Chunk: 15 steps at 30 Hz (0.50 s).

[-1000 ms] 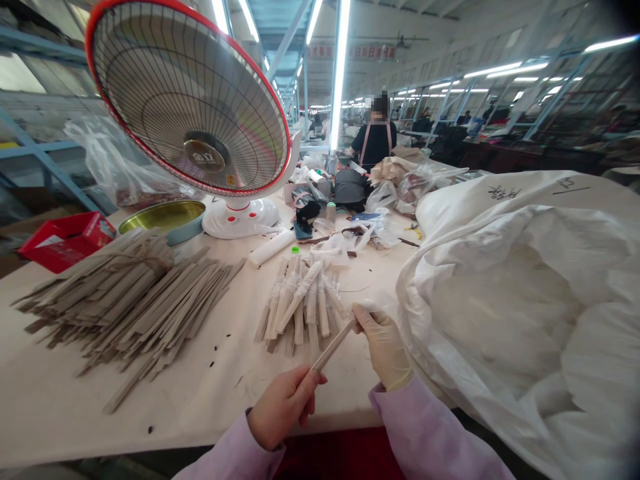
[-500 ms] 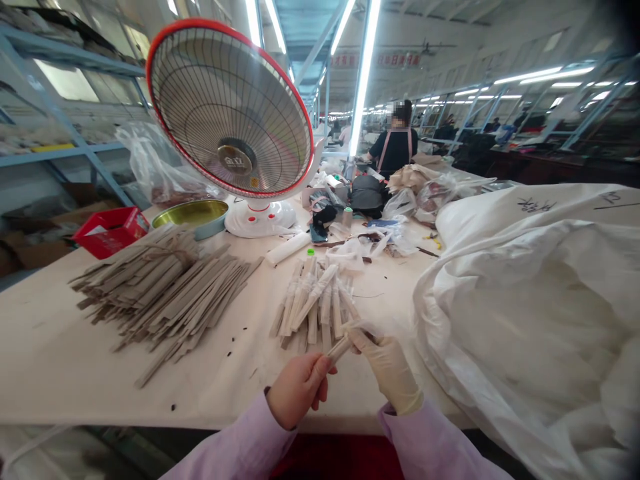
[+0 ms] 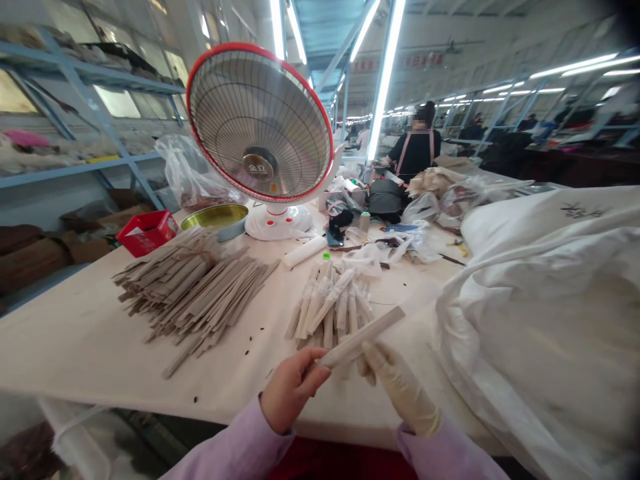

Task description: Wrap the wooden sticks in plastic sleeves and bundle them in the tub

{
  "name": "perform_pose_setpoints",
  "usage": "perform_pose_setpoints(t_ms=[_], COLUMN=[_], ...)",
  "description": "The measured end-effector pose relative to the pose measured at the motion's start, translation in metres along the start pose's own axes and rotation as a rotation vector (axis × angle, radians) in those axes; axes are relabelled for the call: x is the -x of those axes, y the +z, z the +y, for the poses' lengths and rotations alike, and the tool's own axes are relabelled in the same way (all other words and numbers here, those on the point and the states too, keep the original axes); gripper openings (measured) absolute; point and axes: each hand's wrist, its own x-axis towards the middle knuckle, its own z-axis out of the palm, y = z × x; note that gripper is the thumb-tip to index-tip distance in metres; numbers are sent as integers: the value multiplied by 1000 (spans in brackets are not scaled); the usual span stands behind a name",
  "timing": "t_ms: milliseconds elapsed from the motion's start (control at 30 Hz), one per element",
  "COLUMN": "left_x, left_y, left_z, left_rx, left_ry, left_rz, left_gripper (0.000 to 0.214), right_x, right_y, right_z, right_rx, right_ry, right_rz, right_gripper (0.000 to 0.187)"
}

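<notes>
Just above the near middle of the worktop (image 3: 95,353), a flat grey-brown strip (image 3: 370,335) is held at a slant, its near end to the left and its far end to the right. The bare left hand (image 3: 295,385) grips that near end between thumb and fingers. Beside the strip's near edge is the gloved right hand (image 3: 395,383), its fingers curled under it; whether they grip the strip or only brush it, I cannot tell

Right behind the hands lies a small pile of strips (image 3: 327,303) with clear wrapping around them. Well to the left spreads a larger heap of unwrapped strips (image 3: 215,300), its far-left part bundled. A big white sack (image 3: 530,293) bulges along the right side

Farther back, a white roll (image 3: 304,252) lies near a green cap (image 3: 327,256). Beyond them a red-rimmed fan (image 3: 260,127) stands tilted on its white base, with a gold-lined dish (image 3: 215,217) and a red box (image 3: 147,233) to its left. At the far side is a person in a black top (image 3: 419,152) with pink straps
</notes>
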Motion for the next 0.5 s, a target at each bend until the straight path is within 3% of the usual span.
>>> perform_pose_setpoints(t_ms=[100,200,267,367,433,500], left_x=[-9,-19,-22,-21,-20,-22], left_y=[1,5,6,7,11,14], left_z=[-1,-1,-1,1,2,2], left_rx=[-32,-45,-45,-67,-81,-87], left_ry=[-18,17,39,42,35,37], left_rz=[-15,86,85,43,78,128], left_gripper=[27,29,30,30,30,31], right_x=[-2,-4,-6,-10,-13,-16], right_y=[-5,1,2,-1,1,7], right_z=[-5,-2,0,1,3,5], right_rx=[-94,-172,-154,-192,-254,-263], right_ry=[-57,10,15,-46,-55,-6], right_rz=[144,51,-33,28,98,62], right_gripper=[51,51,51,53,55,56])
